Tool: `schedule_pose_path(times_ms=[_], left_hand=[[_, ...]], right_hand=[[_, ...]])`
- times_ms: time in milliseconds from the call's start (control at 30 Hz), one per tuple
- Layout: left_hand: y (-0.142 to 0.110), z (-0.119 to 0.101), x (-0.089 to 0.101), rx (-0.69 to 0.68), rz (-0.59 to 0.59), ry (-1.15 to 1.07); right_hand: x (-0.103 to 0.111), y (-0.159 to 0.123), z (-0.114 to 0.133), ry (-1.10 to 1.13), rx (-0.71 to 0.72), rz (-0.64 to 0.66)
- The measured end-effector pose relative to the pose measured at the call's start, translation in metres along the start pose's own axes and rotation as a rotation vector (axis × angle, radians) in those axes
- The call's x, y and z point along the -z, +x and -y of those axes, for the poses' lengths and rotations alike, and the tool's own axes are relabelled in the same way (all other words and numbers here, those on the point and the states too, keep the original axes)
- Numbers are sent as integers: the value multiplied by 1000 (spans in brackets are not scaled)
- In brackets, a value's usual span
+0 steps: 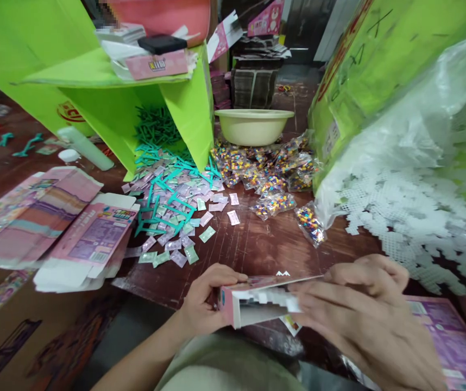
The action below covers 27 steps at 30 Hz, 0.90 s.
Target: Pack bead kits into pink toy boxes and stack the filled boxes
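Pink carton [228, 307], one: held before you at the near edge of the tabletop [253, 239], open side showing white contents [271, 297]. Left hand [208, 296]: your grip closed round the carton's left end. Right hand [359, 298]: at the opening, blurred; its hold cannot be told. Risks: slanted pressure could crease the thin walls; a slack left grip could let it twist.

Pink box [253, 315], open, pale inside
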<state>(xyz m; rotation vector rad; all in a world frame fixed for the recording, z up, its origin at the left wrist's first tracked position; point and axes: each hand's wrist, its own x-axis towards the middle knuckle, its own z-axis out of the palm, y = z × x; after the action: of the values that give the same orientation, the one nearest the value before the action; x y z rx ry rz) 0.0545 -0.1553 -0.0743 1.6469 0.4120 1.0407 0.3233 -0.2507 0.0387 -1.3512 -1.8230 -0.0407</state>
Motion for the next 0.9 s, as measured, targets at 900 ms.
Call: schedule_pose_path(times_ms=[900], left_hand=[[-11, 2, 5, 471, 116, 42]], right_hand=[[-69, -84, -23, 598, -594, 305]])
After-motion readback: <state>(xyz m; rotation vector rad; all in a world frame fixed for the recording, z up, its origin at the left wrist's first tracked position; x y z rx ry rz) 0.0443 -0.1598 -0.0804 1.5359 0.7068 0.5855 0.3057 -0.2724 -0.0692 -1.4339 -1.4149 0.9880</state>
